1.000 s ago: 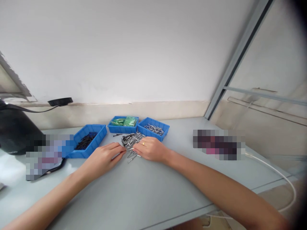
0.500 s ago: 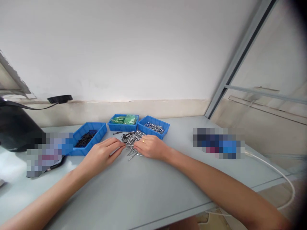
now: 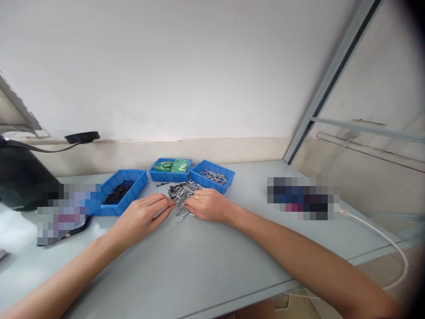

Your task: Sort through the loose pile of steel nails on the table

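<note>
A loose pile of silver pop rivets (image 3: 184,190), with some dark screws mixed in at its left, lies on the grey table (image 3: 199,261). My left hand (image 3: 146,215) is at the pile's left edge, thumb and fingers pinched together at the tips. From the right, my right hand (image 3: 207,204), with a ring on one finger, reaches over the pile with curled fingers touching the rivets. What either set of fingertips holds is too small and hidden to make out. A few rivets stick out in front, between the hands.
Behind the left hand stands a blue bin (image 3: 137,188) of black screws (image 3: 119,192). Farther back, one blue bin (image 3: 159,175) holds green packets (image 3: 171,166), another (image 3: 215,184) silver rivets. A dark bottle (image 3: 26,177) is at left; a blurred-out device (image 3: 299,199) with a white cable (image 3: 375,226) at right.
My left fingertips have shifted slightly right toward the pile. The right hand has moved only a little, its fingers slightly lower. The bins have stayed in place.
</note>
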### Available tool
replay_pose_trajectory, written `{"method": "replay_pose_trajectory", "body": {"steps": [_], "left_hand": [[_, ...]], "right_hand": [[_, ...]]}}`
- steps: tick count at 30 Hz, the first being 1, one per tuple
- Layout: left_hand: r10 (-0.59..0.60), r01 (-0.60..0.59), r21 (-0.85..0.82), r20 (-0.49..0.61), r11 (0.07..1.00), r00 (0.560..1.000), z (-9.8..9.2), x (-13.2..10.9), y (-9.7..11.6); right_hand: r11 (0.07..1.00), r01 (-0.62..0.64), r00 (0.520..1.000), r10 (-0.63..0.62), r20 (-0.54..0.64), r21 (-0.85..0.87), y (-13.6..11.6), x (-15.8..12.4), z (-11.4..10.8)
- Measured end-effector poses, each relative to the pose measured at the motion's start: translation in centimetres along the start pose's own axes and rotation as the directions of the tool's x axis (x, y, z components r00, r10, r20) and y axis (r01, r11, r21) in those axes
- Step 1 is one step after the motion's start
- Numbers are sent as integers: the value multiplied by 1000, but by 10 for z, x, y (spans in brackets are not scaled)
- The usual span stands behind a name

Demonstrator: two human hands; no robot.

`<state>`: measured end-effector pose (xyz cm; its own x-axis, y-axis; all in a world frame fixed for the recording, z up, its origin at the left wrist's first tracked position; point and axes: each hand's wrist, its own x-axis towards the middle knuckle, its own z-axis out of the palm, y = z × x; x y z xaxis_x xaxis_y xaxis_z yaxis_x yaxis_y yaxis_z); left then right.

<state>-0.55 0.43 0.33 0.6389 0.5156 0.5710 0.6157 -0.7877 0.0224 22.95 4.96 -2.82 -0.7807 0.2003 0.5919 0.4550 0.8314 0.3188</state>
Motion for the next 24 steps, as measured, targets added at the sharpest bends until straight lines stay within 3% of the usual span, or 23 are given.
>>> {"method": "replay_pose_trajectory", "body": {"steps": [24], "left_hand": [[-17,15,17,77,1000,997,4,0,-4]], "right_hand": [[1000,6,1000,-6,18,-7,1,-1,-1]]}}
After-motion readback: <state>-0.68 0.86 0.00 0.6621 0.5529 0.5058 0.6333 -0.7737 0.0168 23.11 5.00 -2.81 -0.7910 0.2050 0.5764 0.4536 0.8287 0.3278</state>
